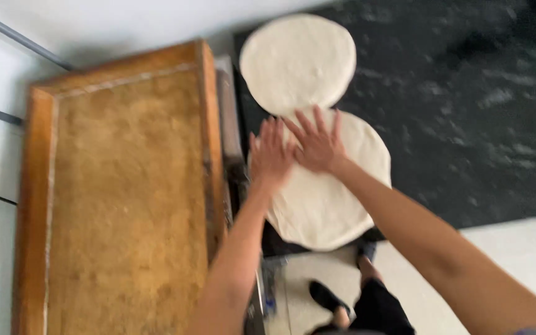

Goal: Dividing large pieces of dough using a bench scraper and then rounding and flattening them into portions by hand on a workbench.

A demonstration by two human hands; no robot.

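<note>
Head view shows a big wooden tray (125,198) of brown crumbs filling the left side. A black stone counter (466,111) fills the upper right. On its left edge lies a flat dough sheet (324,205), long way running up and down. A round dough sheet (297,62) sits above, touching it. Left hand (271,155) and right hand (317,144) press flat on the dough, fingers spread, side by side. White floor (516,254) shows at lower right.

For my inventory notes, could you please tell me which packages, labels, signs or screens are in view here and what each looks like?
None in view. Only both hands pressed flat on a dough round, a second dough round on the dark counter, and a wooden tray to their left.
</note>
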